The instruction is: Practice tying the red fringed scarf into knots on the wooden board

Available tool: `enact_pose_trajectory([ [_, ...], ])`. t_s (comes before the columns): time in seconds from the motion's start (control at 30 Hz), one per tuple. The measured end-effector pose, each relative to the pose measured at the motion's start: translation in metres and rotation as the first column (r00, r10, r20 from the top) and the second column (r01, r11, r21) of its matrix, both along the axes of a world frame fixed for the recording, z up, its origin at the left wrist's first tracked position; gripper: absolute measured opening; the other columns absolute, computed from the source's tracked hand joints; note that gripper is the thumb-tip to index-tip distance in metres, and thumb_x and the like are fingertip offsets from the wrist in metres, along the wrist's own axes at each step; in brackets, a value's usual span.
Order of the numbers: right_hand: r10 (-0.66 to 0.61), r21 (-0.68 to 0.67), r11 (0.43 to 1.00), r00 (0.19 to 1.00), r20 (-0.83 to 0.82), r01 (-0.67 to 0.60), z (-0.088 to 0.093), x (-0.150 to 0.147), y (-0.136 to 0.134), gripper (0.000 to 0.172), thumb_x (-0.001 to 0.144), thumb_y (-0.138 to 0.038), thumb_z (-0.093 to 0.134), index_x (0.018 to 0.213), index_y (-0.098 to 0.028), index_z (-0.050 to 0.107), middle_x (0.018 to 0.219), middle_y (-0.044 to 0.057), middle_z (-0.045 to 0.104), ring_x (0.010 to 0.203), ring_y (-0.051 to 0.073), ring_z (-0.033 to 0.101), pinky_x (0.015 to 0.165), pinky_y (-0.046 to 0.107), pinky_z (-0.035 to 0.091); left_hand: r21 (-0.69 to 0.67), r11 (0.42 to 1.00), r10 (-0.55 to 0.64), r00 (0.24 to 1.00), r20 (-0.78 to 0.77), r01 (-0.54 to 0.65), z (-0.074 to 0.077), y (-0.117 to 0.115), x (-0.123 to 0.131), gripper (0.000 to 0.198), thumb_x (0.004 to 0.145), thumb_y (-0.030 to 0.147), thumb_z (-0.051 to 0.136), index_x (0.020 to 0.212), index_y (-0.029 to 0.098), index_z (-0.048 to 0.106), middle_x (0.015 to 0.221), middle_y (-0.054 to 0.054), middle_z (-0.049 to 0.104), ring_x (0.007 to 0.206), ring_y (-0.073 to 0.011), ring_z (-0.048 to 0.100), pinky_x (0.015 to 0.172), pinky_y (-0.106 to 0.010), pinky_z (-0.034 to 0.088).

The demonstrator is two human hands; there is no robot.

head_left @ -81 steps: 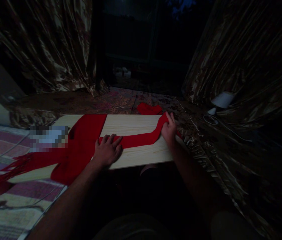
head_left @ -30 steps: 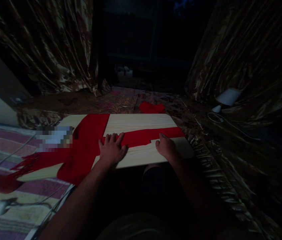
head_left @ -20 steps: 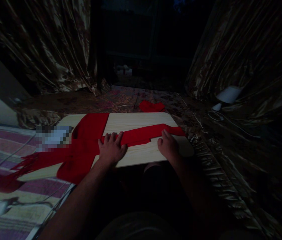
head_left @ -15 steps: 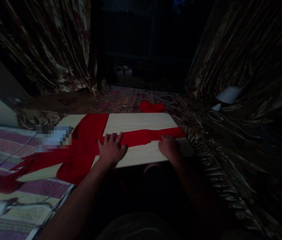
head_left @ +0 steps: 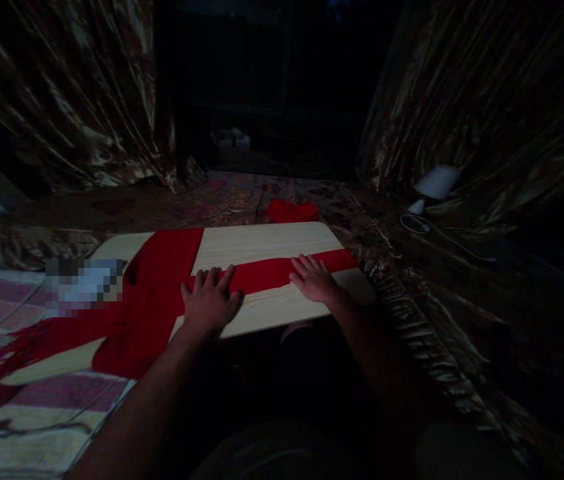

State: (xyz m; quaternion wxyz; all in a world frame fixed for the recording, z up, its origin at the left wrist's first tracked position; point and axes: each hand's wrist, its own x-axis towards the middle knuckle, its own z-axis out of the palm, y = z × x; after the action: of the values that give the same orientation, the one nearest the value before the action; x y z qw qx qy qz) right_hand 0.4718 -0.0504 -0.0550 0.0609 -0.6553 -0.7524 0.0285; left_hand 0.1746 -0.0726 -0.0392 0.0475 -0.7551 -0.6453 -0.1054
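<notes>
Right hand [head_left: 312,277]: we have uncurled its fingers; spread flat on the strip [head_left: 265,272], gripping nothing | Left hand [head_left: 211,300]: fingers spread, resting there as before | Strip: across the desk [head_left: 262,238] to its right edge; we judge it flatter

Left hand [head_left: 211,303], right hand [head_left: 316,280] – palms down

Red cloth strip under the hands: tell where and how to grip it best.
Pinch the red cloth strip near the right edge of the wooden board, probably best from the right: it lies flat and narrow there, past the right hand, while the left hand rests farther left on it.
</notes>
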Motion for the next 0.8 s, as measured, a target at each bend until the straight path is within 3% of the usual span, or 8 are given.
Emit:
enact_pose_trajectory([
  [0.33, -0.248, 0.085, 0.965, 0.969, 0.009, 0.247, -0.01, 0.093, 0.012, 0.066, 0.102, -0.056, 0.044, 0.159, -0.024, 0.039, 0.166, 0.011, 0.035, 0.154, 0.033, 0.028, 0.123, 0.059, 0.022, -0.026, 1.0, 0.013, 1.0, 0.0, -0.013, 0.001, 0.0, 0.001, 0.069, 0.096, 0.057, 0.036, 0.16, 0.033, 0.037, 0.162, -0.011, 0.041, 0.149, -0.0434, 0.028, 0.113, -0.07, 0.023],
  [0.5, -0.206, 0.03, 0.977, 0.974, -0.099, 0.21, -0.014, 0.123, 0.02, 0.053, 0.1, -0.047, 0.051, 0.15, -0.026, 0.053, 0.162, 0.009, 0.042, 0.153, 0.028, 0.032, 0.123, 0.049, 0.028, -0.031, 0.999, 0.017, 1.0, -0.008, -0.017, 0.003, -0.001, 0.002, 0.068, 0.096, 0.056, 0.036, 0.16, 0.033, 0.037, 0.161, -0.011, 0.042, 0.149, -0.0428, 0.028, 0.114, -0.069, 0.024],
  [0.6, -0.358, -0.003, 0.928, 0.892, -0.276, 0.371, -0.011, 0.135, 0.025, 0.067, 0.095, -0.051, 0.058, 0.153, -0.019, 0.048, 0.16, 0.017, 0.044, 0.144, 0.03, 0.047, 0.115, 0.044, 0.041, -0.028, 0.999, 0.018, 1.0, -0.012, -0.018, 0.002, -0.001, 0.002, 0.068, 0.097, 0.056, 0.036, 0.16, 0.033, 0.036, 0.162, -0.011, 0.042, 0.149, -0.0424, 0.029, 0.113, -0.07, 0.025],
  [0.67, -0.439, -0.032, 0.884, 0.803, -0.403, 0.467, -0.007, 0.142, 0.028, 0.072, 0.092, -0.048, 0.064, 0.152, -0.013, 0.047, 0.151, 0.021, 0.054, 0.133, 0.029, 0.058, 0.108, 0.041, 0.046, -0.02, 1.0, 0.012, 1.0, -0.011, -0.012, 0.001, -0.001, 0.002, 0.068, 0.097, 0.056, 0.036, 0.16, 0.032, 0.036, 0.162, -0.011, 0.041, 0.149, -0.0425, 0.029, 0.113, -0.07, 0.025],
  [0.8, -0.525, -0.148, 0.836, 0.691, -0.497, 0.529, 0.0, 0.15, 0.032, 0.05, 0.089, -0.042, 0.067, 0.127, -0.011, 0.07, 0.115, 0.017, 0.075, 0.108, 0.027, 0.071, 0.095, 0.038, 0.052, -0.004, 1.0, 0.006, 1.0, -0.009, -0.006, 0.001, -0.001, 0.001, 0.068, 0.097, 0.056, 0.036, 0.16, 0.031, 0.038, 0.161, -0.013, 0.042, 0.149, -0.0429, 0.029, 0.112, -0.071, 0.025],
])
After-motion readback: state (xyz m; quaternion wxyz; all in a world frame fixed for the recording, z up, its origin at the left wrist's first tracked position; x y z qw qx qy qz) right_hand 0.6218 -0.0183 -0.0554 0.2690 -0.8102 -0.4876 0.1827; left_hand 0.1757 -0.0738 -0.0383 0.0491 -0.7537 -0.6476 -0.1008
